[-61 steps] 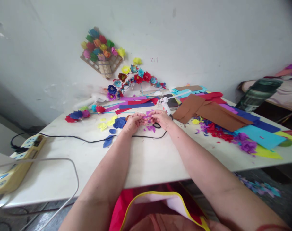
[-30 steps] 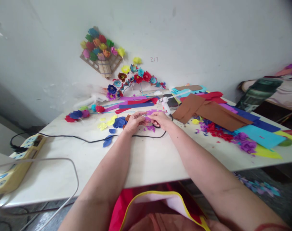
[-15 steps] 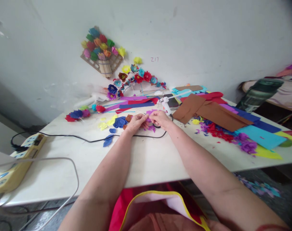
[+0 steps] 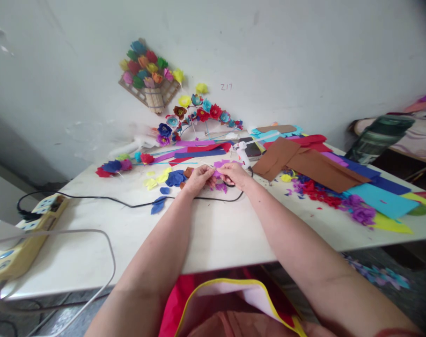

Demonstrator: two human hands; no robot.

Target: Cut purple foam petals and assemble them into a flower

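Observation:
Above the middle of the table, my left hand (image 4: 200, 179) and my right hand (image 4: 235, 174) meet with pinched fingers on a small purple paper petal (image 4: 217, 173). The fingers cover part of it. More purple petals (image 4: 221, 187) lie on the table just under and behind my hands. Left of my left hand are blue petals (image 4: 175, 178), a brown petal (image 4: 188, 172) and yellow petals (image 4: 164, 176). A white glue gun (image 4: 241, 153) rests beyond my right hand, and its black cord (image 4: 132, 206) runs under my hands.
Brown paper sheets (image 4: 325, 168) and coloured scraps (image 4: 318, 193) cover the right side. A power strip (image 4: 40, 234) sits at the left edge. Finished paper flowers (image 4: 113, 167) lie at left; a flower arch (image 4: 202, 114) stands by the wall. A green bottle (image 4: 379, 139) stands right.
My right hand's fingers have shifted slightly on the purple petal. My left hand stays nearly in place, and the things on the table lie as before.

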